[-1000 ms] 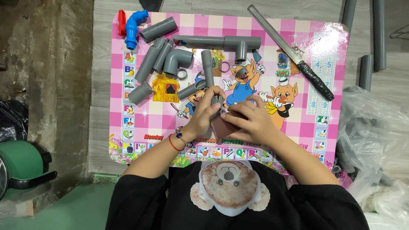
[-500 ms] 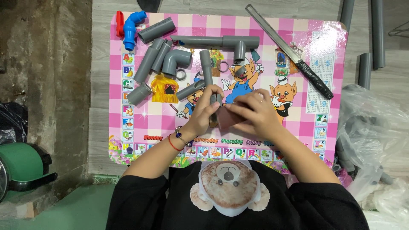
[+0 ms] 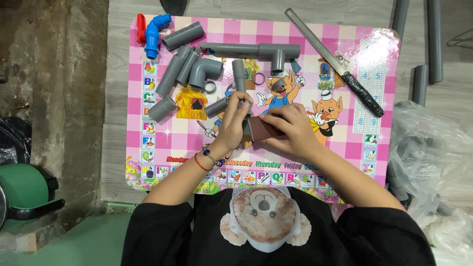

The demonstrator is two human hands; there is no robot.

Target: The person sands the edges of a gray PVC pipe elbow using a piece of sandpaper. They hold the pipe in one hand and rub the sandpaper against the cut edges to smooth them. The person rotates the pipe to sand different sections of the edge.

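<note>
Your left hand (image 3: 232, 123) is closed around a short grey pipe (image 3: 222, 105), and your right hand (image 3: 290, 129) grips a brown sheet (image 3: 263, 129) — wrapped against the pipe's end, mid-mat. Beyond lie a pipe elbow (image 3: 204, 70), a long knife (image 3: 335, 62) — and a blue valve (image 3: 153, 33) on the pink mat (image 3: 374, 54).

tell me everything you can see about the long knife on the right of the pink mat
The long knife lies flat and diagonal on the pink mat, running from near its top edge down to the right. Its blade is long, straight and dull grey, like metal; the handle at the lower right looks wrapped in black tape. Nothing holds it: both hands are away near the mat's middle, and no pipe piece touches it.
</note>
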